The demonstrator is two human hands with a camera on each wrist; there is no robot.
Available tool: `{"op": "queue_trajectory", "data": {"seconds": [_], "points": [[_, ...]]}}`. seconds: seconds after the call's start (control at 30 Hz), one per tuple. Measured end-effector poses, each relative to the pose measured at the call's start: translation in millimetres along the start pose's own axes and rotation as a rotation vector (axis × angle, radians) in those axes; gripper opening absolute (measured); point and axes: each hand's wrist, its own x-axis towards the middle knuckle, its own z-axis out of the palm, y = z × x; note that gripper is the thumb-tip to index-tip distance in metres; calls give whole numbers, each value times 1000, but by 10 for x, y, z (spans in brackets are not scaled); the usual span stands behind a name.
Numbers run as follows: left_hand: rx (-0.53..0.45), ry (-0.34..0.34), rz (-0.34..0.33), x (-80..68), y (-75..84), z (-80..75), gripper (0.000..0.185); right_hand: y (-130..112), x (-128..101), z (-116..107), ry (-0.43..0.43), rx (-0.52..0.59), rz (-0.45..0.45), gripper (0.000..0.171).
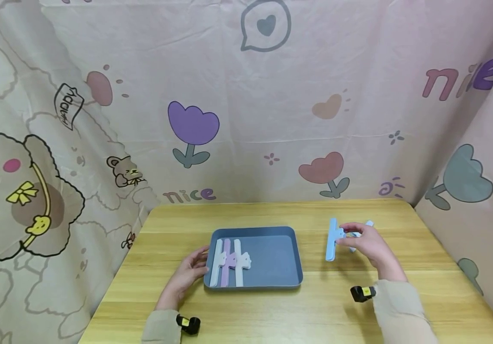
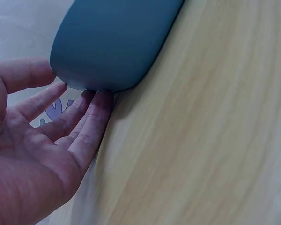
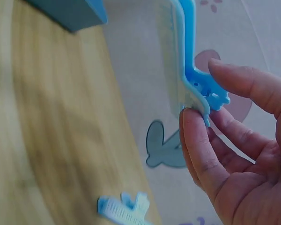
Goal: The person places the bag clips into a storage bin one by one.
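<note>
Blue clip is lifted off the table, right of the tray, pinched at its handle end by right hand, thumb and fingers curled on it; second blue clip lies below; left hand has straight fingers touching the tray's left edge, holding nothing; three clips already lie inside; judged step: carrying; next move calls for crossing left over the rim.

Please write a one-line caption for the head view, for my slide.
Right hand pinches a blue clip above the wooden table; left hand touches the grey tray.
</note>
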Motion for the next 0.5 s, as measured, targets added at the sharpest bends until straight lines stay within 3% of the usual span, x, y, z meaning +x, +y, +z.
{"op": "queue_trajectory", "data": {"seconds": [0.5], "points": [[3, 20, -2, 2, 4, 16, 66, -417, 297, 286, -65, 148, -69, 59]]}}
